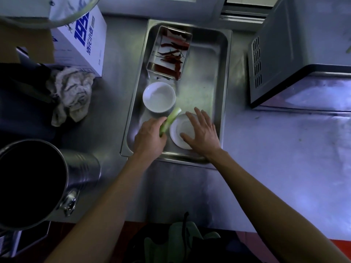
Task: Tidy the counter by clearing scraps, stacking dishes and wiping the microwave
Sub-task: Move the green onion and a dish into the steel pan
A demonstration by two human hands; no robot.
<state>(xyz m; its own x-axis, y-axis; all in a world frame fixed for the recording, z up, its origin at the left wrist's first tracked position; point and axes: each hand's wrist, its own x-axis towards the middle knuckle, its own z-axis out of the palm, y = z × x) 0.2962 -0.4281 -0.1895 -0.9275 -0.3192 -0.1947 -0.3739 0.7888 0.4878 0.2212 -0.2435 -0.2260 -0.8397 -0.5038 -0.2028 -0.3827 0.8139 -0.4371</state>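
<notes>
At the worktop's left edge a large steel pot (38, 179) stands with its dark mouth open, likely placed there to catch scraps. Behind it a crumpled grey cloth (71, 93) lies near the back-left corner, just beside a white carton with blue print (83, 40); the cloth looks ready for the wiping step, which has not begun.

In the middle of the worktop sits a shallow steel tray (212, 73). At its far left corner a small rectangular tin (187, 37) holds dried red chillies (171, 56). Below the tin, along the tray's left side, is a white bowl (158, 95). The left hand (150, 137) is over the tray's near left corner, fingers curled around the lower end of a pale green stalk (170, 121), which juts up between the two dishes (a scrap, by the look of it, lifted to be thrown out). Just right of it, a second white dish (178, 133) lies near the tray's front edge. The right hand (201, 130) rests on it with fingers spread and straight, gripping nothing, probably steadying it or about to lift it onto the bowl. The hands are near each other but apart.

At the worktop's back right corner stands the microwave (284, 54), untouched.
</notes>
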